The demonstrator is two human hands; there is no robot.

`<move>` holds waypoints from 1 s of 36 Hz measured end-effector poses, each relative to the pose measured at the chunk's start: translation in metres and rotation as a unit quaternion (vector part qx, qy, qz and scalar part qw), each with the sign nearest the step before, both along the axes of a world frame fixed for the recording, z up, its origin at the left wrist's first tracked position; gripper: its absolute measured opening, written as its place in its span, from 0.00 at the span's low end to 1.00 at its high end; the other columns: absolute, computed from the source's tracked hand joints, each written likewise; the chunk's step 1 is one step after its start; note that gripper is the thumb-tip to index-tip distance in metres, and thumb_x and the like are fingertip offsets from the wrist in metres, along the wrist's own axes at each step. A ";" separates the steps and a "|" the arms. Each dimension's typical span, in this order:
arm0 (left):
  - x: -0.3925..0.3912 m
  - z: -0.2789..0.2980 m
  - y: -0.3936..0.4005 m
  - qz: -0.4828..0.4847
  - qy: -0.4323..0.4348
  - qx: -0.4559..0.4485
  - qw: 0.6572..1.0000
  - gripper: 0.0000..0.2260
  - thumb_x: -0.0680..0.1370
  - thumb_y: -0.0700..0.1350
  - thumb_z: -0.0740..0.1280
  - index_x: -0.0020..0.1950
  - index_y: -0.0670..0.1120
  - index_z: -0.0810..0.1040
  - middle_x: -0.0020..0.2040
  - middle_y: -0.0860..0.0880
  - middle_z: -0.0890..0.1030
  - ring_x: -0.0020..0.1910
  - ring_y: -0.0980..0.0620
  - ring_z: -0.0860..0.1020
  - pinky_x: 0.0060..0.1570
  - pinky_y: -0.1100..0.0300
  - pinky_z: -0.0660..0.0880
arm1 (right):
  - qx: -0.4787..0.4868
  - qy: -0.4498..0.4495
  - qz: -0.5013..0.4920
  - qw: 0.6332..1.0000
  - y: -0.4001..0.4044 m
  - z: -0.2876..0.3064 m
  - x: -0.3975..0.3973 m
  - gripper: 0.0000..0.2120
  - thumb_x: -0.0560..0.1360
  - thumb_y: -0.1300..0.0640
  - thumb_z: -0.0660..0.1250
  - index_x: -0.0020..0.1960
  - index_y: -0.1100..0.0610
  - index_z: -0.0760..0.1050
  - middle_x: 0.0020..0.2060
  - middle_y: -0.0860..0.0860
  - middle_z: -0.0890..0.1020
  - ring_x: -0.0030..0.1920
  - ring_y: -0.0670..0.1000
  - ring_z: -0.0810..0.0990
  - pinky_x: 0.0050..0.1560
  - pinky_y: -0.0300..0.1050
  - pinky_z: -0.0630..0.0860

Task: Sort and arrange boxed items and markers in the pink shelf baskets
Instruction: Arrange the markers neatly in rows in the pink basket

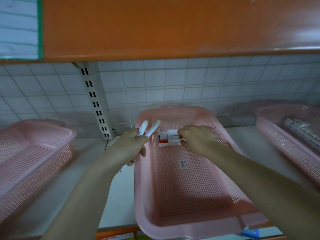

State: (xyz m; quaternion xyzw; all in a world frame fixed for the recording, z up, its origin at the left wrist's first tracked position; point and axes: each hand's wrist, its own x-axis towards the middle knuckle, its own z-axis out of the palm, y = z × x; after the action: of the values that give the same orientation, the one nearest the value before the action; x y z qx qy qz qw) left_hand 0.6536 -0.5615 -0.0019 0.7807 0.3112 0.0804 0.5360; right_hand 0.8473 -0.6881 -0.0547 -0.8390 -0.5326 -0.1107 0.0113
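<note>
Risk: if the left hand, clamped on two markers, loosens, they drop.
Right hand: curled around boxes; may topple them.

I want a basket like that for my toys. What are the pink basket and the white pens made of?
The pink basket looks like moulded plastic: smooth shiny rim, walls and floor full of small holes. The pens in the left hand look like smooth white plastic too, though blur leaves that unsure.
</note>
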 end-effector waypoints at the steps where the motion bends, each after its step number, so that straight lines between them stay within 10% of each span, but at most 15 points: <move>1: 0.001 0.000 0.000 0.003 0.000 -0.001 1.000 0.08 0.80 0.44 0.59 0.57 0.46 0.72 0.33 0.46 0.77 0.18 0.55 0.65 0.22 0.64 0.62 | 0.020 -0.002 0.006 1.000 0.000 0.002 -0.002 0.08 0.77 0.57 0.61 0.55 0.56 0.75 0.49 0.51 0.79 0.48 0.53 0.77 0.38 0.42 0.67; 7: 0.007 0.003 -0.006 -0.022 0.019 0.030 0.999 0.13 0.79 0.47 0.61 0.51 0.37 0.76 0.37 0.39 0.76 0.22 0.52 0.67 0.24 0.62 0.64 | 0.228 -0.030 0.118 0.966 -0.008 0.024 -0.026 0.13 0.67 0.58 0.73 0.51 0.56 0.78 0.46 0.50 0.82 0.46 0.52 0.81 0.32 0.38 0.69; 15: 0.016 0.009 -0.022 -0.050 0.029 0.047 0.997 0.18 0.78 0.56 0.65 0.46 0.40 0.79 0.31 0.46 0.77 0.23 0.52 0.65 0.25 0.63 0.60 | 0.224 -0.052 0.237 0.944 -0.010 0.035 -0.038 0.05 0.69 0.56 0.71 0.44 0.55 0.80 0.40 0.48 0.81 0.42 0.52 0.79 0.42 0.45 0.75; 21: 0.009 0.007 -0.013 0.003 -0.013 0.038 0.999 0.06 0.81 0.49 0.60 0.56 0.50 0.71 0.43 0.45 0.81 0.24 0.52 0.73 0.23 0.62 0.67 | 0.171 -0.026 0.177 0.969 -0.022 0.026 -0.019 0.06 0.67 0.58 0.76 0.40 0.55 0.79 0.35 0.48 0.81 0.37 0.52 0.79 0.35 0.40 0.72; 36: -0.003 0.007 0.000 0.047 -0.015 0.044 0.998 0.08 0.80 0.47 0.61 0.54 0.45 0.74 0.36 0.46 0.76 0.25 0.52 0.65 0.23 0.64 0.60 | -0.044 0.000 0.035 0.998 -0.021 -0.002 -0.002 0.09 0.76 0.52 0.65 0.55 0.52 0.75 0.51 0.49 0.79 0.52 0.51 0.77 0.40 0.41 0.65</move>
State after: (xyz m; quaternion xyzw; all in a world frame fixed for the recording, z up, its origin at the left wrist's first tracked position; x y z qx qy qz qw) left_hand 0.6509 -0.5616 0.0054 0.7871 0.3355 0.1306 0.5009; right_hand 0.8457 -0.7094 -0.0562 -0.8195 -0.5661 -0.0871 -0.0215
